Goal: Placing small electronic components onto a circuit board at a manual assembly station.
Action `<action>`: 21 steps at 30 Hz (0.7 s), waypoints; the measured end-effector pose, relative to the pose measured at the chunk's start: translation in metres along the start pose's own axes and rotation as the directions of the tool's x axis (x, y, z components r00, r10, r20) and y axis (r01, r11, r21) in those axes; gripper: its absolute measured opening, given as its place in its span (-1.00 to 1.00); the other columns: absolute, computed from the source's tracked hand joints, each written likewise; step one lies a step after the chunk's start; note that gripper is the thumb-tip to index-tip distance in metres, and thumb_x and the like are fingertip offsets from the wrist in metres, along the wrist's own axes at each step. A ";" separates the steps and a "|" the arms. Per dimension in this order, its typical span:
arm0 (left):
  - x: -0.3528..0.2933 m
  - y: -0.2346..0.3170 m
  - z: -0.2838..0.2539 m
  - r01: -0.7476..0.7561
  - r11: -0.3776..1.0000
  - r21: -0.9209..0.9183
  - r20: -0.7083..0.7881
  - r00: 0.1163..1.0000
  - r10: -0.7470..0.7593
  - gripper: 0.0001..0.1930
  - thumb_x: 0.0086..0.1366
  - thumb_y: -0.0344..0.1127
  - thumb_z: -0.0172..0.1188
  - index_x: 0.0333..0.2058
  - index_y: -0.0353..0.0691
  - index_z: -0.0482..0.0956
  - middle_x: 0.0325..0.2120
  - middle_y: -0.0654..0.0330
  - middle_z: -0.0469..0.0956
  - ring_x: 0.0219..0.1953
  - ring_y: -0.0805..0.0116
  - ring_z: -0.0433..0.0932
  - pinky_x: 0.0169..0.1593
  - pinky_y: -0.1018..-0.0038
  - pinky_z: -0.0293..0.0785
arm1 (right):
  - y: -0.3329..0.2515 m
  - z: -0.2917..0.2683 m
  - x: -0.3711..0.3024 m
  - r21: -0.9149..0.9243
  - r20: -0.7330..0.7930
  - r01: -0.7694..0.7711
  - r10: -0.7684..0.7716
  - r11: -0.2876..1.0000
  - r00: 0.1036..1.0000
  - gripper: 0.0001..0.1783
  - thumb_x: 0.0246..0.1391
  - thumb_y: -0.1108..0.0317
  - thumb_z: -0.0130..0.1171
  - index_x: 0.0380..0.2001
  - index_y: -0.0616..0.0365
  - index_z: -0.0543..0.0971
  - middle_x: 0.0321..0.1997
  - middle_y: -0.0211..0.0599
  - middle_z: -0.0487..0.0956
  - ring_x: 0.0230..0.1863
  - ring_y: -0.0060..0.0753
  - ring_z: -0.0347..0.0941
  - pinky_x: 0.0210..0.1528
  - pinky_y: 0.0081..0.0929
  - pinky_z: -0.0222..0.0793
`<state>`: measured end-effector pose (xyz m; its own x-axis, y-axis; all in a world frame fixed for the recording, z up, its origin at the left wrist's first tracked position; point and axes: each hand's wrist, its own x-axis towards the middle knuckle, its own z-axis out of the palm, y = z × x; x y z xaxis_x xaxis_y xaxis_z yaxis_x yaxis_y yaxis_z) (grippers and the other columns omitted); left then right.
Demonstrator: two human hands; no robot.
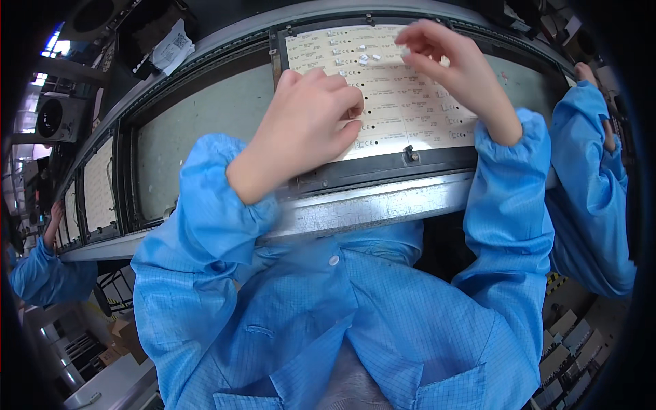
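A white panel of printed circuit boards (389,102) lies in a black frame in front of me. My left hand (311,116) is over its left part, fingers curled and thumb near the index finger; whatever they hold, if anything, is hidden. Over the panel's far right part, my right hand (454,65) pinches a small white connector (405,51) between thumb and fingertips. Several loose white connectors (364,60) lie on the panel between my hands. Another pale piece (445,61) shows beneath my right palm. Small white parts stand in a column along the panel's left side.
A metal rail (369,208) runs along the near edge of the line. Left of the panel is a grey-green surface (205,130), with another framed panel (100,184) beyond. A crumpled labelled bag (172,49) sits at the far left. Blue-sleeved co-workers are at both sides.
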<state>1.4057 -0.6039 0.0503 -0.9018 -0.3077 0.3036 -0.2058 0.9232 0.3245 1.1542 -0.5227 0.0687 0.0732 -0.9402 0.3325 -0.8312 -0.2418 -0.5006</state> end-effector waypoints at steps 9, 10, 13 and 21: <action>0.074 -0.048 0.031 0.088 0.992 0.087 -0.218 0.974 -0.067 -0.79 0.21 -0.24 0.19 -0.25 -0.19 0.66 -0.31 0.13 0.63 -0.22 0.11 0.62 -0.12 0.22 0.46 | -0.021 -0.003 -0.047 0.228 0.036 -0.173 0.169 0.958 0.985 -0.73 0.16 0.43 0.25 -0.07 0.26 0.61 -0.29 -0.41 0.59 -0.26 -0.60 0.44 -0.14 -0.63 0.37; 0.076 -0.051 0.034 0.081 0.990 0.119 -0.199 0.978 -0.056 -0.80 0.22 -0.26 0.19 -0.26 -0.19 0.67 -0.30 0.12 0.63 -0.22 0.10 0.62 -0.11 0.21 0.46 | -0.022 -0.005 -0.051 0.258 0.003 -0.202 0.208 0.945 0.978 -0.76 0.16 0.43 0.25 -0.11 0.26 0.62 -0.30 -0.40 0.60 -0.26 -0.60 0.45 -0.14 -0.62 0.37; 0.077 -0.058 0.042 0.107 0.994 0.003 -0.207 0.973 -0.104 -0.82 0.25 -0.29 0.17 -0.26 -0.19 0.68 -0.29 0.12 0.63 -0.19 0.10 0.61 -0.08 0.19 0.46 | -0.025 -0.011 -0.064 0.191 -0.042 -0.235 0.247 0.953 0.968 -0.82 0.15 0.46 0.25 -0.18 0.27 0.62 -0.33 -0.42 0.60 -0.25 -0.61 0.44 -0.14 -0.62 0.37; 0.074 -0.060 0.044 0.123 0.992 0.004 -0.238 0.964 -0.118 -0.85 0.28 -0.28 0.16 -0.29 -0.16 0.66 -0.32 0.12 0.62 -0.21 0.11 0.60 -0.04 0.19 0.39 | -0.036 -0.016 -0.087 -0.240 -0.004 -0.214 0.219 0.947 0.976 -0.84 0.09 0.50 0.24 -0.23 0.16 0.63 -0.30 -0.27 0.63 -0.22 -0.30 0.52 -0.06 -0.41 0.34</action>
<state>1.3344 -0.6717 0.0141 -0.7543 -0.4608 0.4676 -0.3166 0.8793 0.3558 1.1695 -0.4285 0.0703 -0.1128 -0.9694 0.2180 -0.9351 0.0294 -0.3531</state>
